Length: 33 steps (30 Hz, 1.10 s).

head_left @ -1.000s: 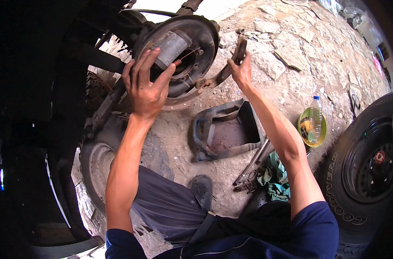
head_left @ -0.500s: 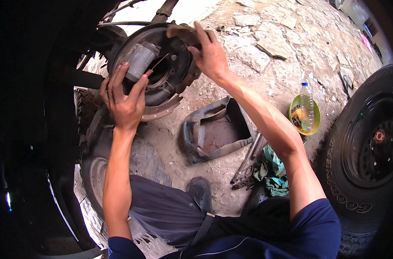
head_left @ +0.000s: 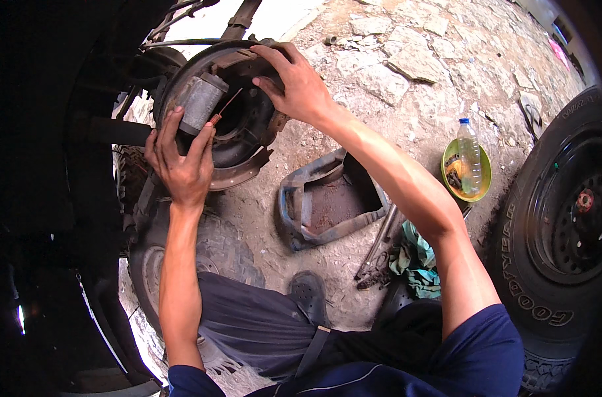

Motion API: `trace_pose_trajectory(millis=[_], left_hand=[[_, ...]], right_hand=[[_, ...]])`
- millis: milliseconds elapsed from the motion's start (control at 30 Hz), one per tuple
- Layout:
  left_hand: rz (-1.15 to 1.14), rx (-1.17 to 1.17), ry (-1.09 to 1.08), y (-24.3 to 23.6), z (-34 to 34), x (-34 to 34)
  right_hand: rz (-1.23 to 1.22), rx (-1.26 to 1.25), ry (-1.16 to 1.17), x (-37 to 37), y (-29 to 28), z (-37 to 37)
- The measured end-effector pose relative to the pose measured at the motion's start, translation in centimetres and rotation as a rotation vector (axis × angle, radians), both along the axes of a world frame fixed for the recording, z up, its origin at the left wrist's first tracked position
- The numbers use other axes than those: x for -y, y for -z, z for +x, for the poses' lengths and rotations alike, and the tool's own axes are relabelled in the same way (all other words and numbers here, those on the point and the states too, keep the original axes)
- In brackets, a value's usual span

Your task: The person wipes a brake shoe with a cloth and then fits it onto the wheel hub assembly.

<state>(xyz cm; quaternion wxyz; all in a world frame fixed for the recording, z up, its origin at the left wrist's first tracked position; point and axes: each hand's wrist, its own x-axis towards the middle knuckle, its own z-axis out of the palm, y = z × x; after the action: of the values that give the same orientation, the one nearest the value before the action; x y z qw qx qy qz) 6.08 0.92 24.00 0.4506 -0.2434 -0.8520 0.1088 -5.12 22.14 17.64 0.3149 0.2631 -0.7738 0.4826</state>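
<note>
A round brake backing plate (head_left: 175, 73) stands at the upper left, with a grey cylindrical wheel hub (head_left: 205, 98) jutting from its middle. My left hand (head_left: 185, 169) has its thumb and fingers on either side of the hub's near end. By the thumb tip lies a thin rod (head_left: 229, 102) with a reddish end; whether the thumb pinches it is unclear. At the plate's upper rim my right hand (head_left: 298, 86) is closed on a curved brown brake shoe (head_left: 238, 66), thumb inside and fingers over the edge. Another rusty curved shoe (head_left: 238, 173) lies along the plate's lower rim.
A cut-open plastic container (head_left: 294, 228) rests on the ground between my arms. Rightward are metal bars (head_left: 380, 241), a teal rag (head_left: 417, 264), a green bowl (head_left: 484, 162) holding a plastic bottle (head_left: 470, 155), and a large wheel (head_left: 519, 231). A tyre (head_left: 225, 245) lies below my left forearm.
My right hand has brought the brake shoe leftward onto the plate's upper rim. My left hand keeps its place at the hub. The whole view has shifted slightly.
</note>
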Motion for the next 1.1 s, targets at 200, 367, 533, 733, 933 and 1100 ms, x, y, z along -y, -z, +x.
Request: trace_pose_trajectory(millis=[200,367,533,733,933,1100], left_hand=[[0.026,-0.049,0.009,0.6,-0.3,-0.5],[0.020,-0.029,0.015,0.1,-0.3,-0.6],[0.017,0.005,0.010,0.1,-0.3,-0.5],[0.029,0.023,0.015,0.0,-0.3,-0.5],[0.024,0.013,0.012,-0.2,-0.2,-0.5],[0.033,0.008,0.014,0.0,-0.3,-0.6]], right_hand=[[-0.142,-0.054,-0.187,0.4,-0.1,0.0],[-0.245,-0.040,-0.121,1.8,0.0,0.6],[-0.375,0.017,-0.214,2.4,0.5,-0.2],[-0.117,-0.130,-0.012,2.7,0.7,0.1],[-0.108,-0.028,0.065,4.1,0.0,1.4],[-0.157,0.111,0.033,4.3,-0.6,1.6]])
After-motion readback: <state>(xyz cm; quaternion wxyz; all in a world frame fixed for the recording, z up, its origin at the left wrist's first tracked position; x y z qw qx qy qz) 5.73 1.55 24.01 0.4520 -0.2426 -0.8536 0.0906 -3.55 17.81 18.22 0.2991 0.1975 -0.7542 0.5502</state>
